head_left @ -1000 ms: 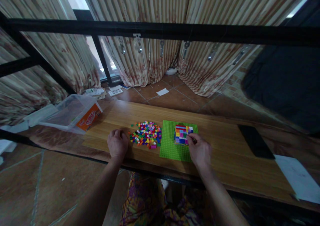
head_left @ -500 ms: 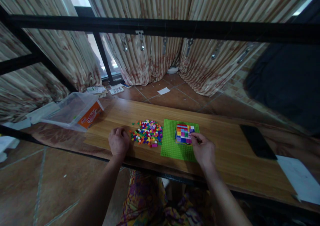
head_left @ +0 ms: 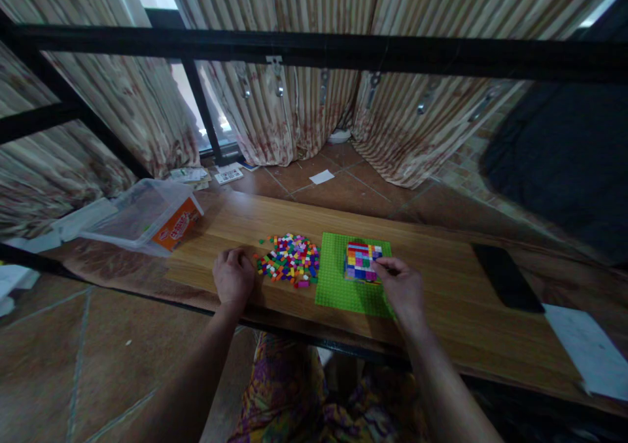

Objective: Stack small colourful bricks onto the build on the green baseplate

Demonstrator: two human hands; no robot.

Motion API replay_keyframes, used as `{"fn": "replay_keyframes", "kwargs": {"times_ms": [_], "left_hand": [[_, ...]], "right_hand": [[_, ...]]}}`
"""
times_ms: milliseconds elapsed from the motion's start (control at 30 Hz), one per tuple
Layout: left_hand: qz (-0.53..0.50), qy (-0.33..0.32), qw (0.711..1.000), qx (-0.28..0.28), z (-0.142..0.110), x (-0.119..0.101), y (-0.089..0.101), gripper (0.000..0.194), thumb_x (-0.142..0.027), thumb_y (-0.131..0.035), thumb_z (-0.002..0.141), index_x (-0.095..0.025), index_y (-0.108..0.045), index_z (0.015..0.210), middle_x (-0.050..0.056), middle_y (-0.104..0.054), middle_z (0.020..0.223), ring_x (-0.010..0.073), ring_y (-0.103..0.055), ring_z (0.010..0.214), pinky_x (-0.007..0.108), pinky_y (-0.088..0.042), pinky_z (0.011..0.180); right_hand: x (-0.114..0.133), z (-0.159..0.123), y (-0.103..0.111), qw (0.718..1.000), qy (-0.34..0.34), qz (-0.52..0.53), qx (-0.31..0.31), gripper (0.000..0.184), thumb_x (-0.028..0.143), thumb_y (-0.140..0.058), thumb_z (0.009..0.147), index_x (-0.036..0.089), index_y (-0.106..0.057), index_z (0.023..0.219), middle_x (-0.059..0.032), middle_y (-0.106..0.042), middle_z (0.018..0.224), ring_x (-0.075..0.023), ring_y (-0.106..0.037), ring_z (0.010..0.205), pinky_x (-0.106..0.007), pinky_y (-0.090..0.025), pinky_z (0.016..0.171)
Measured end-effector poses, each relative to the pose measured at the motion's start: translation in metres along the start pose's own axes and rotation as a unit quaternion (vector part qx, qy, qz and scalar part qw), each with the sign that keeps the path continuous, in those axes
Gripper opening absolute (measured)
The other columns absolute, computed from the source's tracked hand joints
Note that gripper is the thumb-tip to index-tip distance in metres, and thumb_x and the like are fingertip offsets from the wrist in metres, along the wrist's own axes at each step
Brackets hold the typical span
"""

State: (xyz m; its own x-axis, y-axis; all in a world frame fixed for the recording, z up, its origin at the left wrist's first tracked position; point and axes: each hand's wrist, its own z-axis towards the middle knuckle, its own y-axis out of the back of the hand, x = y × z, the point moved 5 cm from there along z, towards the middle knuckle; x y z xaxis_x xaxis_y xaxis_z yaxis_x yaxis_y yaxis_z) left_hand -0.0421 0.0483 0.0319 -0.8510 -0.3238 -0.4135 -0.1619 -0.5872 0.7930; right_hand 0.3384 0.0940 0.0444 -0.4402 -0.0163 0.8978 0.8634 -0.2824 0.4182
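A green studded baseplate (head_left: 331, 279) lies on the wooden table. On it stands a low block of multicoloured toy bricks (head_left: 360, 261). My right hand (head_left: 402, 286) is at the right edge of that block, thumb and forefinger pinched together at its near right corner. Whatever they may hold is too small or hidden to make out. Left of the baseplate spreads a loose pile of small coloured bricks (head_left: 289, 260). My left hand (head_left: 234, 276) rests on the table just left of the pile, its fingers curled under and partly hidden.
A clear plastic box (head_left: 142, 217) with an orange label stands at the table's left end. Toward the right lie a black flat slab (head_left: 507, 278) and a white sheet (head_left: 589, 351). A black metal bar (head_left: 314, 52) with hanging hooks crosses in front of the curtains.
My right hand has shifted very slightly right, and its fingers look straighter at the block's right corner. My left hand stays where it was.
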Motion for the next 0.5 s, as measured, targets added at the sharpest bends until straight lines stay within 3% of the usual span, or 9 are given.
{"fn": "replay_keyframes", "kwargs": {"times_ms": [367, 500], "left_hand": [[-0.013, -0.003, 1.000, 0.002, -0.0003, -0.0012, 0.0010, 0.023, -0.020, -0.047, 0.081, -0.017, -0.068, 0.090, 0.011, -0.063, 0.094, 0.0259, -0.057, 0.092, 0.038, -0.045, 0.087], [-0.006, -0.006, 1.000, 0.002, -0.0001, -0.0010, 0.0006, 0.023, -0.019, -0.047, 0.080, -0.017, -0.068, 0.091, 0.011, -0.063, 0.094, 0.0260, -0.057, 0.092, 0.038, -0.045, 0.087]], "right_hand": [[-0.0033, 0.0082, -0.0015, 1.000, -0.023, -0.003, 0.018, 0.023, 0.040, -0.069, 0.065, 0.018, -0.072, 0.071, -0.0057, -0.071, 0.069, -0.0187, -0.063, 0.061, -0.031, -0.047, 0.060], [-0.0031, 0.0028, 0.0065, 0.997, -0.040, 0.055, -0.034, 0.027, 0.042, -0.070, 0.065, 0.017, -0.071, 0.073, -0.0052, -0.070, 0.070, -0.0181, -0.062, 0.062, -0.030, -0.047, 0.062]]}}
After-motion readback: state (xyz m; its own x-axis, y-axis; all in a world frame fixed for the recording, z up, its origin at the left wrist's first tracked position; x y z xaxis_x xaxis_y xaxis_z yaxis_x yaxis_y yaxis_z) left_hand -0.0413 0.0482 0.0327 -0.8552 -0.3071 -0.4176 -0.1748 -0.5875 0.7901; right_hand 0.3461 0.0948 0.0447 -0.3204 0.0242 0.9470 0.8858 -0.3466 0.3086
